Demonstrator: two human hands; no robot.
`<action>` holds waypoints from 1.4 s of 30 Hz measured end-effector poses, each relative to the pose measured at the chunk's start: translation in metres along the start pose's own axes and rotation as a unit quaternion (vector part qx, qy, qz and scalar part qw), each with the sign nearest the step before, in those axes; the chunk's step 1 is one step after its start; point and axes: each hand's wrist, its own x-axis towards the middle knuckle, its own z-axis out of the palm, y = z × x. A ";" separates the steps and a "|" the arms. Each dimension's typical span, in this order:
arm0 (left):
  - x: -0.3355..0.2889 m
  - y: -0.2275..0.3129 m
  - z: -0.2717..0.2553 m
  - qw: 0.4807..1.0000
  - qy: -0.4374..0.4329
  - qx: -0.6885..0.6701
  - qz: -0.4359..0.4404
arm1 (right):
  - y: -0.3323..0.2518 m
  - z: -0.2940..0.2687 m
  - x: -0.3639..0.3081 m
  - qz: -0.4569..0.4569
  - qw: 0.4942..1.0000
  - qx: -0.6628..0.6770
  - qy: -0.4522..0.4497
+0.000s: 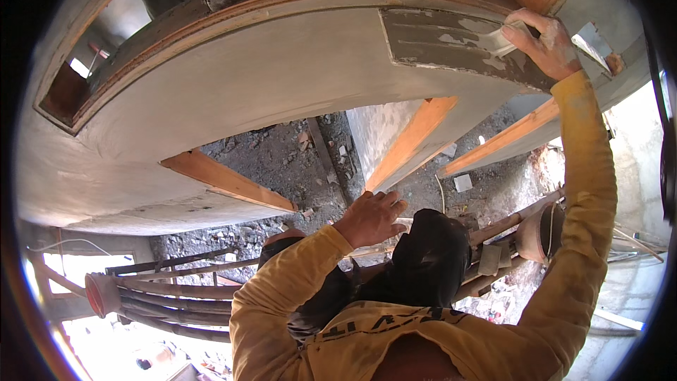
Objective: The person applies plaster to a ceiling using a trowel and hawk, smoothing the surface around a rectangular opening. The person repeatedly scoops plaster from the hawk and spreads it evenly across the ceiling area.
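A flat plastering trowel [499,41] sits at the upper right of the frame, pressed against a patch of wet dark plaster [451,41] on the curved grey concrete surface [268,77]. The right hand [546,46] grasps the trowel at its right end, fingers wrapped over it, the yellow sleeve [589,190] running down the right side. The left hand [370,219], near the centre, holds nothing, its fingers loosely curled against the concrete's lower edge beside an orange wooden plank [412,141]. A second plank [226,180] lies to the left centre. Below, rubble-strewn ground [282,162] shows, with wooden scaffold poles [169,296] at lower left.
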 end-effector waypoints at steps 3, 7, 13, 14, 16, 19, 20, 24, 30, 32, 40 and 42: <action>0.002 0.001 -0.002 1.000 0.001 0.001 0.007 | 0.007 -0.001 0.001 -0.027 1.000 -0.007 0.003; 0.003 0.001 -0.002 1.000 0.004 0.008 0.011 | 0.003 -0.004 -0.003 -0.051 0.998 0.004 0.029; 0.004 -0.003 0.002 1.000 0.011 0.009 0.014 | 0.001 0.003 0.002 -0.006 1.000 -0.017 0.008; 0.005 -0.003 0.002 1.000 0.011 0.008 0.015 | 0.005 0.005 0.002 -0.014 1.000 -0.015 0.018; 0.005 -0.002 0.001 1.000 0.010 0.005 0.015 | 0.008 0.006 0.001 -0.020 0.999 -0.014 0.028; 0.004 -0.004 0.001 1.000 0.003 0.004 0.010 | 0.011 0.003 0.000 -0.023 0.999 -0.016 0.029; 0.004 -0.004 0.000 1.000 -0.006 0.003 0.004 | 0.017 0.001 0.001 -0.029 0.999 -0.016 0.030; 0.006 -0.003 -0.003 1.000 -0.020 -0.009 -0.012 | 0.039 -0.002 -0.004 -0.050 0.997 -0.023 0.055; 0.008 -0.003 0.000 0.998 -0.057 0.011 -0.035 | 0.062 -0.008 -0.010 -0.020 0.998 -0.034 0.046; 0.009 0.000 0.001 0.997 -0.065 0.015 -0.044 | 0.081 -0.016 -0.018 -0.011 0.997 -0.056 0.054; 0.023 0.012 0.014 0.993 -0.092 0.026 -0.075 | 0.181 -0.043 -0.058 0.012 0.994 -0.073 0.078; 0.032 0.016 0.019 0.991 -0.105 0.010 -0.080 | 0.191 -0.052 -0.070 0.030 0.993 -0.062 0.093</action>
